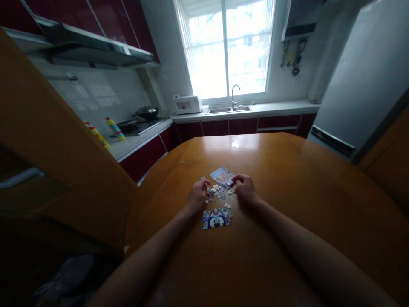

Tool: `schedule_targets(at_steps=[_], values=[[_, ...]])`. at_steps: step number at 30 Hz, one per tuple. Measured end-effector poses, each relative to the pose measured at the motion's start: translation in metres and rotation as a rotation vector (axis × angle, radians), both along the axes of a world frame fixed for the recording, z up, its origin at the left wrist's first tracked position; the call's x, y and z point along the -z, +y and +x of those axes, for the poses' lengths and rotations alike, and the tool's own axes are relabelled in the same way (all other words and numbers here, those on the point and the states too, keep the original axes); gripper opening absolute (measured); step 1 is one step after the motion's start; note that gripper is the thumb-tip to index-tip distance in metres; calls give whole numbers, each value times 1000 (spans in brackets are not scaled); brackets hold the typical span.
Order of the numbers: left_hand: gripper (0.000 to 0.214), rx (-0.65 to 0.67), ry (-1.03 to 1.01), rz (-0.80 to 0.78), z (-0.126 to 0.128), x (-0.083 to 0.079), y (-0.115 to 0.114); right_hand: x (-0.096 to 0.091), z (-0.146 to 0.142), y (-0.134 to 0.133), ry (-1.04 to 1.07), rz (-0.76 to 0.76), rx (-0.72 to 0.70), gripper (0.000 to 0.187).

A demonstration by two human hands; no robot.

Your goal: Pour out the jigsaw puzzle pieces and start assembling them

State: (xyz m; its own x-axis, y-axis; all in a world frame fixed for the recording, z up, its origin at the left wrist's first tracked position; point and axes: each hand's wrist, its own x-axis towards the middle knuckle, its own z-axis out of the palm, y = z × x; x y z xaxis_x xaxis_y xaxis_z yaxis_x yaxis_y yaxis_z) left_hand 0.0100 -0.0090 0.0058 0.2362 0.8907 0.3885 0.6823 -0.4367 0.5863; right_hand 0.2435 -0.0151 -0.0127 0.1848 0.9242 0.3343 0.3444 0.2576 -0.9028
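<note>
Counter (287, 192), brown wood, rounded edges: carries all the puzzle parts, seemingly as a flat, steady bed for small interlocking shapes.

Left hand (197, 195): curled at the left side of the loose pieces, perhaps to steady or sort them; whether it pinches one, cannot tell.

Right hand (246, 187): fingertips drawn together beside the right corner of the picture sheet; what lies between them is too small to tell.

Joined puzzle section (217, 218): flat, nearest the body, between the forearms, a blue dog-like face upright to the viewer, probably for easy reading.

Picture sheet (221, 175): flat, aslant, beyond the pieces, likely kept in sight as a reference.

Loose pieces (218, 192): scattered between the hands, within reach of both.

Single piece (227, 206): at the section's far right edge; whether joined, cannot tell.
</note>
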Motion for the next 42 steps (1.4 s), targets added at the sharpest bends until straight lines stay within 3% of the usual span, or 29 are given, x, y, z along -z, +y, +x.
schedule_targets(at_steps=[7,14,17,19,22,27,31,33,38,42], values=[[23,83,77,44,-4,-1,1,-2,-4,-6,-151,27,-81,26],[24,61,84,54,-19,-4,8,-27,-14,-37,-411,118,-431,7],[21,65,71,54,-25,-10,9,-41,-22,-54,-692,154,-624,36],[19,76,61,58,-27,-15,6,-48,-29,-62,-822,111,-649,49],[18,120,48,53,-25,-25,-3,-53,-37,-68,-918,17,-611,52],[16,277,73,-9,-18,-41,-25,-56,-41,-68,-960,-56,-590,44],[14,537,253,-156,-15,-46,-40,-56,-39,-68,-916,-52,-593,43],[23,600,323,-201,-13,-47,-44,-54,-37,-67,-878,-40,-605,40],[29,556,391,-275,-11,-47,-50,-51,-30,-59,-825,-124,-687,5],[29,502,383,-325,-10,-48,-54,-53,-19,-49,-743,-171,-698,9]])
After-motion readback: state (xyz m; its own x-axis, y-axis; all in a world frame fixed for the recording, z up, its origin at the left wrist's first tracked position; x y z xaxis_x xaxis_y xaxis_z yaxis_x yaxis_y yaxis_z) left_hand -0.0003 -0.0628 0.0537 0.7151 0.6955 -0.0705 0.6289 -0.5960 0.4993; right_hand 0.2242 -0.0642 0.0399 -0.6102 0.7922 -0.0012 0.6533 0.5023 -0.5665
